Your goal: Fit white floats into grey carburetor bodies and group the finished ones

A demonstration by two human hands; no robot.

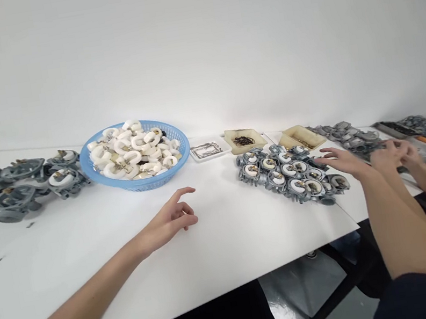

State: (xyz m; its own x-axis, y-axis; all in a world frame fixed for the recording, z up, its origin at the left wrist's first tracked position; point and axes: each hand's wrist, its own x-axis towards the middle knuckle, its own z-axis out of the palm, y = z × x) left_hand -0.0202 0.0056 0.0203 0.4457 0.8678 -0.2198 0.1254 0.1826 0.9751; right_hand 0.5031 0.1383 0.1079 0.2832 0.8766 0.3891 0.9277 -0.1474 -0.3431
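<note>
My left hand [171, 219] rests on the white table [233, 232], in front of a blue basket [140, 185] heaped with white ring-shaped floats [130, 151]. Its fingers are loosely apart with the index stretched out, and it holds nothing. My right hand [341, 161] lies flat with fingers spread at the right edge of a tight cluster of grey metal carburetor bodies [284, 172], touching or just above them. Nothing is gripped in it.
More grey castings [17, 184] lie at the far left. A small white tray [207, 150] and two beige trays [243, 140] [301, 138] stand behind the cluster. Another person's hands [400, 152] work over grey parts [350, 137] at the right. The table's front edge runs close by.
</note>
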